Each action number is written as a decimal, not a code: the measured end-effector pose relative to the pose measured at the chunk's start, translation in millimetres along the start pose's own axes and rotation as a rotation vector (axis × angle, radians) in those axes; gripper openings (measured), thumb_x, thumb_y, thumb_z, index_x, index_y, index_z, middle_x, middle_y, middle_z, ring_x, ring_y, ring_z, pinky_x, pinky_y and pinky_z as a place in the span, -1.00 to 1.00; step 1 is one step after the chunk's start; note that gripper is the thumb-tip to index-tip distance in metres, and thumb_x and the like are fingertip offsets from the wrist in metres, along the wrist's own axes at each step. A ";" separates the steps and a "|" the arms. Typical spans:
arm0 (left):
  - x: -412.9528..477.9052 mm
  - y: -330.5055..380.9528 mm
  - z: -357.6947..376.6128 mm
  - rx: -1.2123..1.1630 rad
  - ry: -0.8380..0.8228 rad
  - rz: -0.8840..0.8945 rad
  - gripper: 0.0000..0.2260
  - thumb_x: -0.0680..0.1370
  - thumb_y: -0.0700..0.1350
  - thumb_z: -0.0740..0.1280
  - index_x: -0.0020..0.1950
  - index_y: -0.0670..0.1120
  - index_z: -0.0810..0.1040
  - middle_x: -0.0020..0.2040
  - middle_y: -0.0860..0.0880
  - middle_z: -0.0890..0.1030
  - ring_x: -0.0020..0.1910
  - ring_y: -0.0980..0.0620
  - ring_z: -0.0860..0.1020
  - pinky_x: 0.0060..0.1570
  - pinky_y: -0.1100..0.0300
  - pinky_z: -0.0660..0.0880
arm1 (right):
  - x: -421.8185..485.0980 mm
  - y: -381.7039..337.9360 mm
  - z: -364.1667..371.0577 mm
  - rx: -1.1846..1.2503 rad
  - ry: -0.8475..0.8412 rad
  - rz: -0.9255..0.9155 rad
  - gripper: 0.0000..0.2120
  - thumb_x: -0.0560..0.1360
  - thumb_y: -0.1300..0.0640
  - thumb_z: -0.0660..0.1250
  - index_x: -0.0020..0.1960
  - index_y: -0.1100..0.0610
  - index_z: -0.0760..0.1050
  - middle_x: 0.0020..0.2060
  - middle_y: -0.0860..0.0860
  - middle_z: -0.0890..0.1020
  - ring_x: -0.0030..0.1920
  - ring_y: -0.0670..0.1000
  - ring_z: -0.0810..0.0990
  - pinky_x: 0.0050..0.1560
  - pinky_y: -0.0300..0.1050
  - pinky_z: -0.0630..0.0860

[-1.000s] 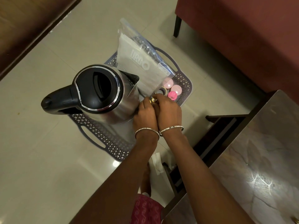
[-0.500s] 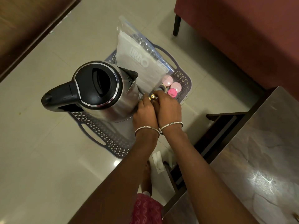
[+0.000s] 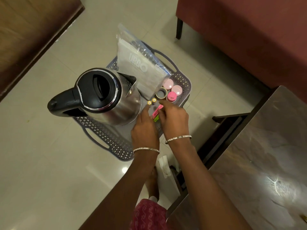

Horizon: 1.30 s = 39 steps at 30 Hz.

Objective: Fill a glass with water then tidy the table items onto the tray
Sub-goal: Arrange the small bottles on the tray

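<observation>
Your left hand (image 3: 144,130) is stretched out, fingers straight, tips right at one upright battery (image 3: 149,102) on the grey tray (image 3: 116,147). Your right hand (image 3: 174,119) hangs loose, gripping nothing, just beside a pink-and-green item (image 3: 157,112). The kettle (image 3: 106,95) crowds the left; the tape roll (image 3: 161,94) sits just beyond.

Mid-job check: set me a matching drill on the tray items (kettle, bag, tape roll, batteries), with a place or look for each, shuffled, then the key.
Things:
1. kettle
2. bag
3. tape roll
4. batteries

Descriptions:
A. a pair standing upright, gold tops, just ahead of the left hand
B. open ring next to the pink jars
C. black lid, handle pointing left
D. clear, printed URGO, at the far end of the tray

Pairs: 1-C, 2-D, 3-B, 4-A.
</observation>
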<state>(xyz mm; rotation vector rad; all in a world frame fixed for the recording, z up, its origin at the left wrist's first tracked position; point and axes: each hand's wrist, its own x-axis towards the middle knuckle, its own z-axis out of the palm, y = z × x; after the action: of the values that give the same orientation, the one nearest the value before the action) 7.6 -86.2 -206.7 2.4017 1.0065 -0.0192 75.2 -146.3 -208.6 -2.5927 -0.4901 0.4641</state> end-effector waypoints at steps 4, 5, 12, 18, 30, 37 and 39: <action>-35.0 7.8 -6.1 -0.185 0.111 0.098 -0.83 0.57 -0.25 0.30 0.15 -0.17 0.55 -0.03 -0.11 0.65 -0.10 -0.10 0.63 -0.15 0.22 0.43 | -39.5 26.6 -25.0 0.242 0.264 0.097 -0.78 0.51 0.21 0.37 0.15 0.13 0.63 -0.10 0.07 0.73 -0.11 0.13 0.70 -0.04 0.03 0.61; -45.3 13.0 -5.9 -0.219 0.116 0.124 -0.87 0.57 -0.25 0.30 0.11 -0.17 0.55 -0.06 -0.09 0.65 -0.14 -0.06 0.63 -0.17 0.25 0.44 | -51.7 36.5 -31.4 0.290 0.314 0.126 -0.79 0.50 0.21 0.38 0.13 0.13 0.64 -0.11 0.05 0.74 -0.13 0.08 0.71 -0.05 0.04 0.62; -127.0 60.0 28.9 -0.274 -0.017 0.270 -0.89 0.56 -0.25 0.33 0.08 -0.15 0.56 -0.06 -0.04 0.64 -0.13 -0.02 0.63 -0.15 0.11 0.56 | -152.1 126.0 -56.1 0.307 0.386 0.311 -0.81 0.48 0.19 0.44 0.10 0.11 0.67 -0.16 -0.01 0.74 -0.20 -0.06 0.70 -0.06 -0.22 0.59; -205.6 103.8 76.9 -0.211 -0.123 0.398 -0.93 0.56 -0.24 0.32 0.03 -0.14 0.55 -0.07 -0.05 0.61 -0.15 -0.02 0.59 -0.20 0.28 0.42 | -242.8 208.7 -78.3 0.327 0.412 0.427 -0.86 0.45 0.20 0.47 0.01 0.08 0.69 -0.20 -0.03 0.74 -0.22 -0.08 0.70 -0.14 -0.28 0.56; -352.4 181.0 169.8 -0.169 -0.441 0.606 -0.91 0.56 -0.21 0.29 -0.01 -0.13 0.58 -0.01 -0.08 0.57 -0.09 -0.10 0.57 -0.11 -0.02 0.54 | -399.4 360.8 -120.5 0.340 0.562 0.703 -0.90 0.44 0.20 0.50 -0.07 0.05 0.69 -0.26 -0.03 0.74 -0.11 -0.17 0.63 -0.16 -0.53 0.41; -383.4 216.5 213.6 0.124 -0.490 0.728 -0.73 0.59 -0.05 0.27 0.29 0.00 0.51 0.15 -0.03 0.53 0.02 -0.08 0.55 -0.07 0.04 0.54 | -447.3 420.6 -130.3 0.285 0.589 0.825 -0.92 0.46 0.18 0.48 -0.06 0.03 0.69 -0.27 -0.06 0.71 -0.27 -0.36 0.53 -0.14 -0.68 0.26; -384.3 222.9 226.6 0.204 -0.521 0.776 -0.68 0.59 -0.04 0.26 0.35 0.04 0.46 0.20 -0.02 0.48 0.09 -0.06 0.51 0.01 0.04 0.53 | -456.6 436.0 -135.2 0.272 0.590 0.909 -0.92 0.48 0.15 0.46 -0.04 0.02 0.68 -0.24 0.00 0.73 -0.27 -0.14 0.65 -0.16 -0.49 0.35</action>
<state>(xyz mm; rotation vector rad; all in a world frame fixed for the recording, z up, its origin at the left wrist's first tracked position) -79.5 -577.2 -216.4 2.6014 -0.1867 -0.4553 -159.9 -747.6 -201.9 -2.3792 0.9090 0.0024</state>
